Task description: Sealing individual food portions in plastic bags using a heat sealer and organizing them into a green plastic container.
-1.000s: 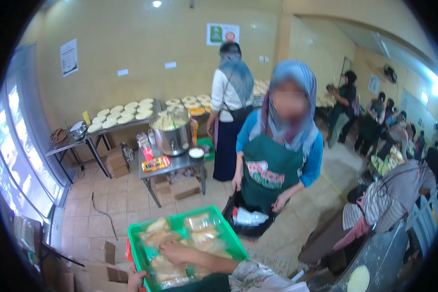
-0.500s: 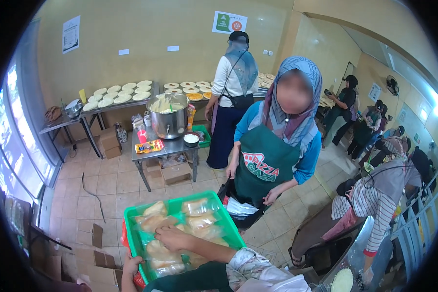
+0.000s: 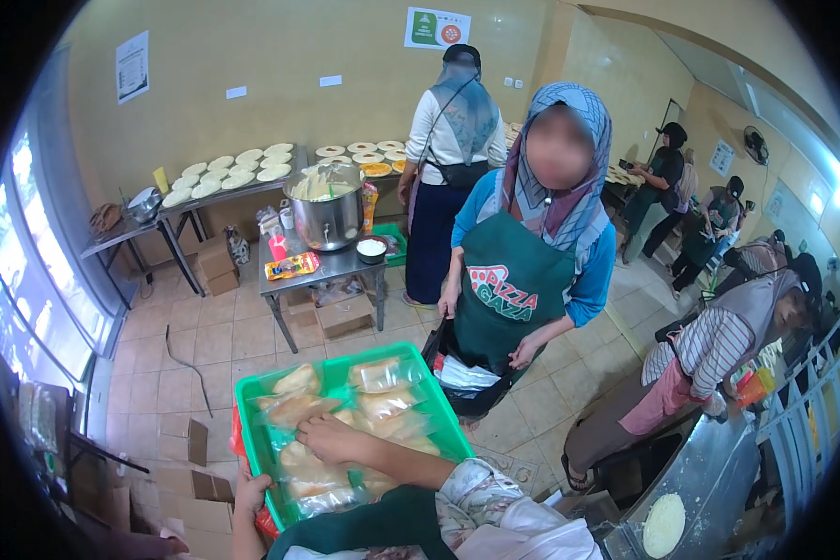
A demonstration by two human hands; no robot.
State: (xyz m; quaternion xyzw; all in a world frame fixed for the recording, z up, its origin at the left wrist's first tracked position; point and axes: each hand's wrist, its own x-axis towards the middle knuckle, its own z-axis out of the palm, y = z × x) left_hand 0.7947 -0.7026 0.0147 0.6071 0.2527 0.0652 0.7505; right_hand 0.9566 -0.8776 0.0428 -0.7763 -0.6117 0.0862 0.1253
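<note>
A green plastic tray holds several clear plastic packets of pale bread. My left hand is closed on the tray's left rim, beside a red plastic bag at that side. Reaching in from the lower right, my right hand rests on the packets near the tray's middle. Its fingers look apart, with their tips partly hidden among the packets. Just beyond the tray, a person in a green apron holds a black bag with white and silvery plastic inside.
Behind the tray, a metal table carries a large steel mixing bowl. Pale dough rounds lie on tables along the wall. Cardboard boxes stand on the floor at left. Another person works at a metal counter at right.
My right hand has shifted slightly over the packets, while my left stays on the rim. The person at right has raised an arm from the counter and turned their head.
</note>
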